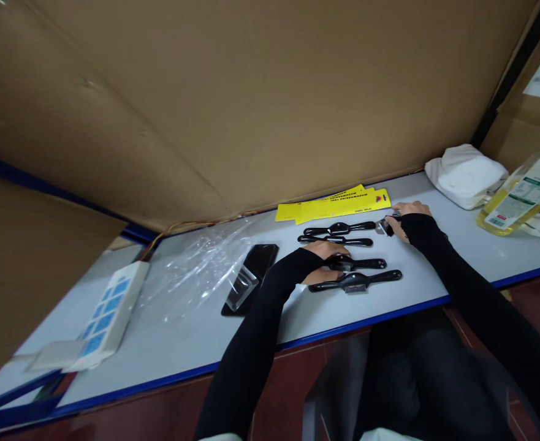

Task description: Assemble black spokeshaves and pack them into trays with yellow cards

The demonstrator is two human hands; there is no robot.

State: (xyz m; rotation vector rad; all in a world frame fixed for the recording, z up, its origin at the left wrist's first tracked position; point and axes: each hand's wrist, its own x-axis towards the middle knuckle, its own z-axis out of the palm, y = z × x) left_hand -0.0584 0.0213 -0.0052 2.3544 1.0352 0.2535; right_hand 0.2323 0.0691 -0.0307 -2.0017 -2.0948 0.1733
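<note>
The left hand (327, 252) lies on the third spokeshave (355, 264), grip not discernible; the right hand (405, 215) pinches a small part (384, 226) (beside yellow cards (334, 205)).

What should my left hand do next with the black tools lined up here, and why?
Probably close the left hand on the third black tool and lift it clear. The hand already lies over that tool's left handle, with three more black tools in rows around it, while the right hand is busy on a small dark part beside the yellow cards.
</note>
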